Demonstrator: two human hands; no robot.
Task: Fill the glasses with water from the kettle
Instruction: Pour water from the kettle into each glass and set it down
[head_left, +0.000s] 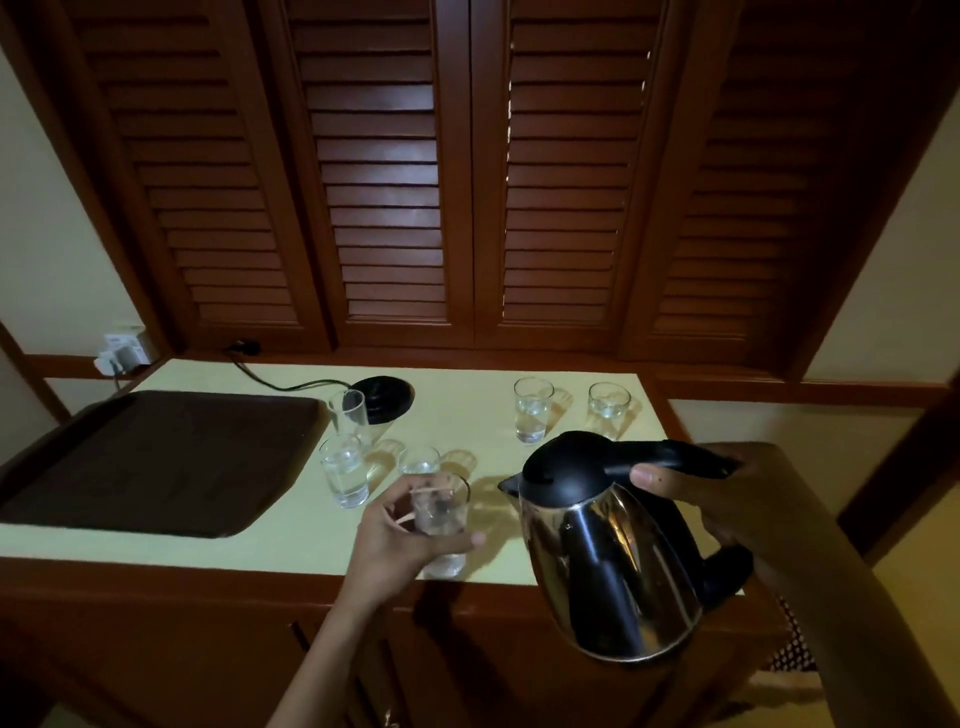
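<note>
While the steel kettle (608, 561) is gripped by its handle in the right hand (727, 499), a glass (441, 519) is held by the left hand's (400, 535) curled fingers.

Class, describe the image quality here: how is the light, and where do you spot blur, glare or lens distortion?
Head view: dim, warm lighting; the glass in the left hand is motion-blurred; bright reflections streak the kettle held by the right hand; the wide lens splays the shutters outward.

Countertop (234, 551) with tray (156, 457), kettle base (385, 397), glasses (532, 410).
</note>
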